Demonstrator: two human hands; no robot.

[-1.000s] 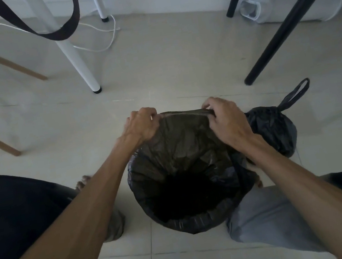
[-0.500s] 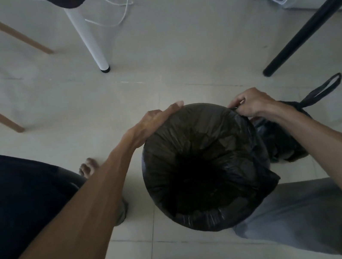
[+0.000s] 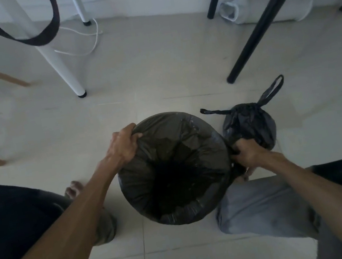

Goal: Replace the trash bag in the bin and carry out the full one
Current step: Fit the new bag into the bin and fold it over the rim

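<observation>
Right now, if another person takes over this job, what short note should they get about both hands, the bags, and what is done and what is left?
Left hand: gripping the new bag at the bin's far-left rim.
Right hand: pinching the bag's edge low on the bin's right side.
New bag: stretched over the bin rim all round, open inside.
Full bag: drawstring closed, on the floor right of the bin.
Done: old bag out, new one fitted.
Left: finish tucking, release, carry the full bag out.

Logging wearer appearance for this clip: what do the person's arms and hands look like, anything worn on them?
Both arms are bare down to the left hand and right hand: no sleeves, gloves, watch or rings visible. Forearms look lean.
</observation>
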